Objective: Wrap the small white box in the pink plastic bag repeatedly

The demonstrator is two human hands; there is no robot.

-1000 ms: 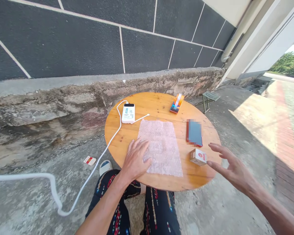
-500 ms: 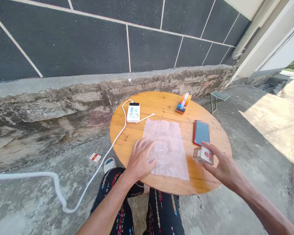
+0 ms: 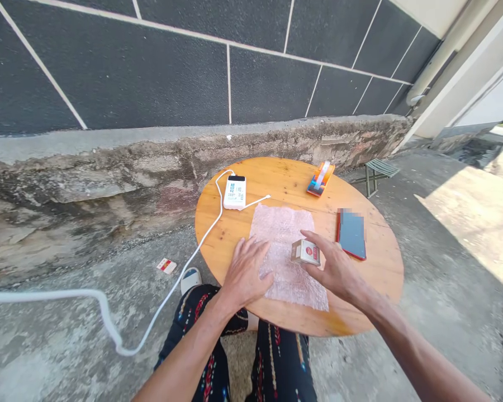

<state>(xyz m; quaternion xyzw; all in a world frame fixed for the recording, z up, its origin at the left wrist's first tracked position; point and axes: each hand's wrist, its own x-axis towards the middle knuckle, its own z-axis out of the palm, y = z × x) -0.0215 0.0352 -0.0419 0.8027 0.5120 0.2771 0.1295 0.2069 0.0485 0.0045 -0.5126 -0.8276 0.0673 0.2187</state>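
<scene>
My right hand grips a small white box with a red round mark between thumb and fingers, over the right half of a bubble wrap sheet. The sheet lies flat on the round wooden table. My left hand rests with fingers spread on the sheet's left edge and holds nothing. To the right of my right hand lies a phone with a red edge.
An orange tape dispenser stands at the table's back right. At the back left, a white power bank-like device has a white cable trailing off the table. A folding stool stands beyond. A small card-like packet lies on the ground.
My right hand has carried the small box leftward, from beside the phone to above the bubble wrap. My left hand stays on the sheet. The view has shifted slightly.
</scene>
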